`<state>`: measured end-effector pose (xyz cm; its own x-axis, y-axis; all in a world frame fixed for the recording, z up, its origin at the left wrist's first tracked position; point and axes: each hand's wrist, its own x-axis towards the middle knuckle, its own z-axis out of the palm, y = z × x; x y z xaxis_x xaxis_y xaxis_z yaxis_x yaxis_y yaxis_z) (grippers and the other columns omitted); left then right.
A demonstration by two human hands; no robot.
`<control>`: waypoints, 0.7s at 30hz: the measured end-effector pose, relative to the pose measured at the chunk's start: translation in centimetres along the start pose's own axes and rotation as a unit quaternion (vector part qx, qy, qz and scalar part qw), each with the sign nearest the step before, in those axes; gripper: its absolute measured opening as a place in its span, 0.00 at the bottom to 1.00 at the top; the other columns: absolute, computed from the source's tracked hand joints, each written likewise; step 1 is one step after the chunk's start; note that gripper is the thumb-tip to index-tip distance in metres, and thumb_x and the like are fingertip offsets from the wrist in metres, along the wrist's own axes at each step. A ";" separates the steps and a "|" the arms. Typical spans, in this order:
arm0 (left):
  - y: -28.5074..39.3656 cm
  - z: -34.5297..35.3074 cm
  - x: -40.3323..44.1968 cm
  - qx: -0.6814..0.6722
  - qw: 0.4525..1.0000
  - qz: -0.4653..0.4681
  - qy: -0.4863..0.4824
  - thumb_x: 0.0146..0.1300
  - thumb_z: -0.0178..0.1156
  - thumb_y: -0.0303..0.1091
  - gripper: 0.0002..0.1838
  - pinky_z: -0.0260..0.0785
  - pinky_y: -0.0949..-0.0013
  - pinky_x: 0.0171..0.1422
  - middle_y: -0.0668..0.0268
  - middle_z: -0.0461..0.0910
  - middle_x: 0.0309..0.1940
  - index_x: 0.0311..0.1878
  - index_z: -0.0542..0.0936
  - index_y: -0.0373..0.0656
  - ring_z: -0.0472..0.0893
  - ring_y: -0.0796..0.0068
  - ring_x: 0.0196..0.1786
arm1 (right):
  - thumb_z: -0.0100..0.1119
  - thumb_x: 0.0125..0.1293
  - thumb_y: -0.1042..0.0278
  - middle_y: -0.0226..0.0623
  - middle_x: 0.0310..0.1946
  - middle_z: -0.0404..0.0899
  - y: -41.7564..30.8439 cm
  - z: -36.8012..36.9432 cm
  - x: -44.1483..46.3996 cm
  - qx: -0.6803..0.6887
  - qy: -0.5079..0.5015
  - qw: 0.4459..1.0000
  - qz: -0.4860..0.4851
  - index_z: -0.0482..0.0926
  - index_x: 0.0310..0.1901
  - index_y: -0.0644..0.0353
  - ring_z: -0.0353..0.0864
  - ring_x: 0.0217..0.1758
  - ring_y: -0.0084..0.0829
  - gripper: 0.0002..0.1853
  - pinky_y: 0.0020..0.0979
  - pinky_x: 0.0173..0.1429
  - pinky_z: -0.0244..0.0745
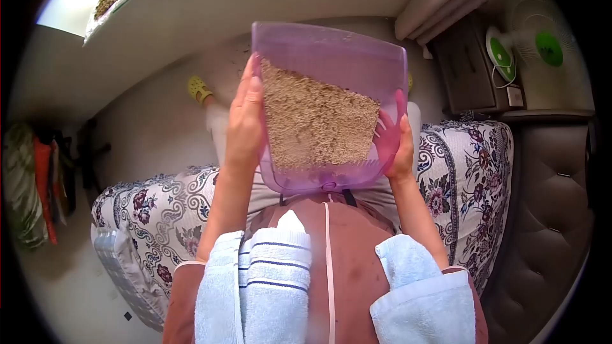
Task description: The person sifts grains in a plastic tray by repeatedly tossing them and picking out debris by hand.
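A see-through purple plastic bin (331, 44) is held up in front of my body, tilted so that I look into it. Tan granular material like pellets or litter (319, 121) covers much of its inside, heaped toward the left and middle. My left hand (245, 118) grips the bin's left wall, its fingers along the outside. On the other side my right hand (398, 146) holds the lower right wall, and its fingers show through the purple plastic. Both hands are closed on the bin. A light blue towel (274, 280) hangs over my shoulders.
I sit on a bed with a floral cover (465, 172). At the right are a dark nightstand (462, 64), a green-and-white fan (500, 54) and a padded brown headboard (548, 216). A windowsill (121, 6) with a plant is upper left; clothes (29, 185) hang left.
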<state>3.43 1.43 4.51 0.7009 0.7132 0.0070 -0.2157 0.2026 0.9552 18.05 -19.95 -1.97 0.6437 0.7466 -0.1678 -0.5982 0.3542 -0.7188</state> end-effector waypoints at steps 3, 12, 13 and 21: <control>-0.1 -1.3 0.4 -0.058 0.998 -0.017 0.003 0.78 0.40 0.39 0.28 0.51 0.70 0.75 0.59 0.62 0.71 0.75 0.54 0.36 0.64 0.71 0.71 | 0.35 0.78 0.52 0.40 0.66 0.65 1.0 -0.2 0.0 0.023 -0.018 0.999 -0.042 0.49 0.76 0.50 0.67 0.66 0.35 0.29 0.35 0.69 0.62; -4.4 -4.4 0.7 -0.206 0.978 -0.034 0.017 0.78 0.39 0.41 0.28 0.58 0.65 0.72 0.59 0.68 0.67 0.76 0.53 0.42 0.68 0.68 0.68 | 0.34 0.78 0.52 0.40 0.67 0.65 -1.5 1.7 1.7 -0.196 0.025 0.979 -0.052 0.49 0.76 0.57 0.68 0.66 0.33 0.30 0.36 0.70 0.61; -3.5 -3.9 0.8 -0.227 0.974 -0.016 0.018 0.78 0.39 0.41 0.27 0.58 0.64 0.72 0.59 0.68 0.66 0.75 0.54 0.42 0.68 0.67 0.68 | 0.34 0.78 0.52 0.40 0.67 0.65 -2.8 3.0 1.7 -0.196 0.006 0.978 -0.078 0.49 0.76 0.57 0.68 0.66 0.33 0.30 0.36 0.70 0.61; -4.3 -3.5 0.7 -0.124 0.992 0.015 -0.009 0.77 0.39 0.38 0.27 0.54 0.63 0.75 0.59 0.68 0.66 0.75 0.54 0.40 0.68 0.67 0.65 | 0.33 0.78 0.57 0.38 0.70 0.61 0.1 0.1 1.2 -0.129 -0.001 0.990 -0.060 0.50 0.75 0.60 0.60 0.72 0.32 0.29 0.33 0.74 0.54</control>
<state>2.44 3.44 -0.67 0.7029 0.7101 0.0410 -0.3951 0.3420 0.8526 18.76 -18.98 -2.15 0.7018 0.7088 -0.0709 -0.3768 0.2850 -0.8814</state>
